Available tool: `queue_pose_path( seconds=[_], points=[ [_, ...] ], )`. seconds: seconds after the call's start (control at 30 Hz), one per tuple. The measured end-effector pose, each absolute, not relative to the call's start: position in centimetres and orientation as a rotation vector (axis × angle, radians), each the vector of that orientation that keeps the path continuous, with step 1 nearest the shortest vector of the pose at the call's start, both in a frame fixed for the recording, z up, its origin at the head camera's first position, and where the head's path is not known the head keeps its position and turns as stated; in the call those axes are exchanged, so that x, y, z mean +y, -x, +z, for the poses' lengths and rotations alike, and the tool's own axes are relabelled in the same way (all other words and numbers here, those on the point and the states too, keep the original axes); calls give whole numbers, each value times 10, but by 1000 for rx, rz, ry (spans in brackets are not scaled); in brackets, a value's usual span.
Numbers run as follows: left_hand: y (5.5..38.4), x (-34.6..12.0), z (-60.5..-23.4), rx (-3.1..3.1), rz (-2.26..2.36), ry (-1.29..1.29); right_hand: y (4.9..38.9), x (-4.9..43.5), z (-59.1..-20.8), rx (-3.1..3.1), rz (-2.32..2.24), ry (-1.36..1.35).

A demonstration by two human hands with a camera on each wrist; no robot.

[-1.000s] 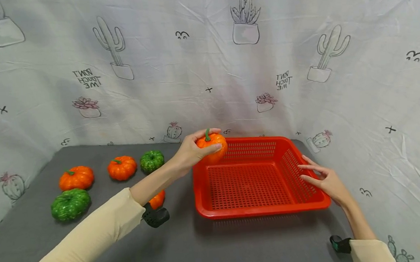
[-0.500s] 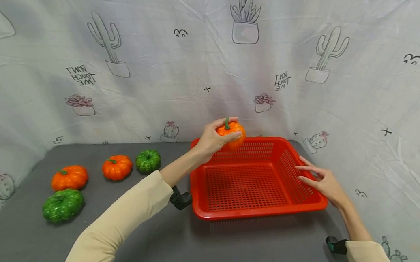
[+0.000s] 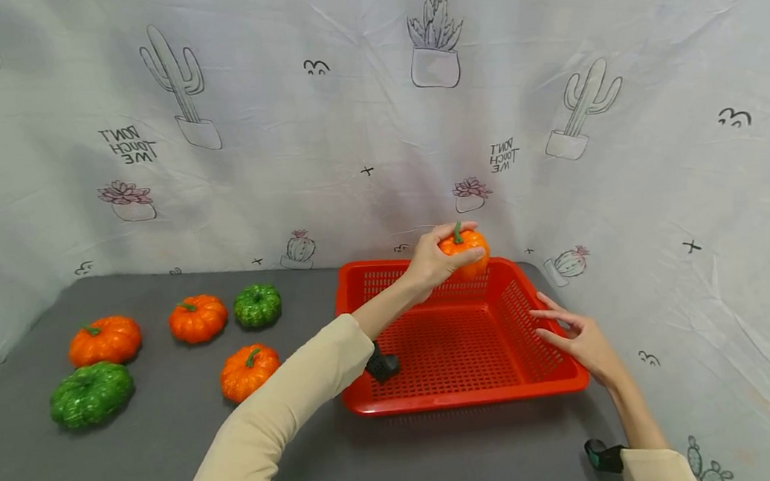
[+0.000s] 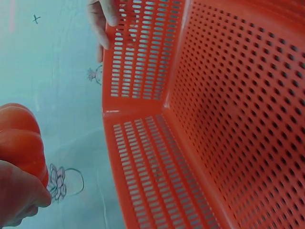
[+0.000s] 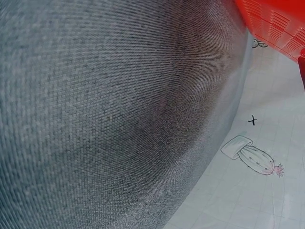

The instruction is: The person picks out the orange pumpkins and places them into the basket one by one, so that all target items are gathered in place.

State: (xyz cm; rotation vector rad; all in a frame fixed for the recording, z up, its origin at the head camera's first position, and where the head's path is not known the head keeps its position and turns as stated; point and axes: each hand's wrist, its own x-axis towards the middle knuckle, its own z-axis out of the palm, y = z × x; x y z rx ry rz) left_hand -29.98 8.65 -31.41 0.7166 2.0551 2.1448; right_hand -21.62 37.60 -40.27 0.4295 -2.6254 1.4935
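Note:
My left hand [image 3: 436,261] holds a glossy orange pumpkin [image 3: 469,248] with a green stem, thumb on the near side. Hand and pumpkin are raised over the back part of a red perforated plastic basket [image 3: 463,397]. The left wrist view shows part of this pumpkin [image 4: 21,143] at its left edge, outside the basket's rim. At the basket's right rim, my right hand [image 3: 586,340] rests with spread, nearly straight fingers, some reaching over the inner side. The right wrist view catches only a corner of the basket [image 5: 281,24]; the right hand's fingers are outside that view.
On the left of the grey table [image 3: 171,449] lie two orange pumpkins [image 3: 105,340] [image 3: 198,318], a third orange pumpkin [image 3: 247,373] by my left sleeve, a large green pumpkin [image 3: 92,394] and a small green pumpkin [image 3: 258,306]. A printed cloth [image 3: 350,124] hangs behind.
My left hand has carried the orange pumpkin rightward, from the basket's left back corner to over its back part. The head view has shifted slightly. The right hand stays at the rim.

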Motion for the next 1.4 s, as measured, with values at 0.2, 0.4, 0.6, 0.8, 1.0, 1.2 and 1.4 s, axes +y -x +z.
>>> queue_pose_path(
  seconds=[0.2, 0.4, 0.6, 0.8, 1.0, 1.2, 1.4],
  points=[
    [310, 105, -328, 2078, 2149, -699, 220, 373, -405, -2603, 1503, -438],
    [319, 113, -348, 2084, 2142, -633, 221, 371, -407, -2599, 1521, -457],
    [329, 116, -371, 2200, 2090, -653, 218, 370, -408, -2605, 1488, -428],
    [333, 119, -401, 2313, 2025, -673, 216, 368, -414, -2597, 1490, -449],
    [338, 126, -418, 2327, 2012, -825, 216, 370, -416, -2566, 1541, -462],
    [330, 128, -410, 2302, 1993, -878, 217, 373, -413, -2573, 1521, -435],
    [327, 134, -414, 2290, 1943, -886, 220, 375, -410, -2583, 1484, -413]
  ],
)
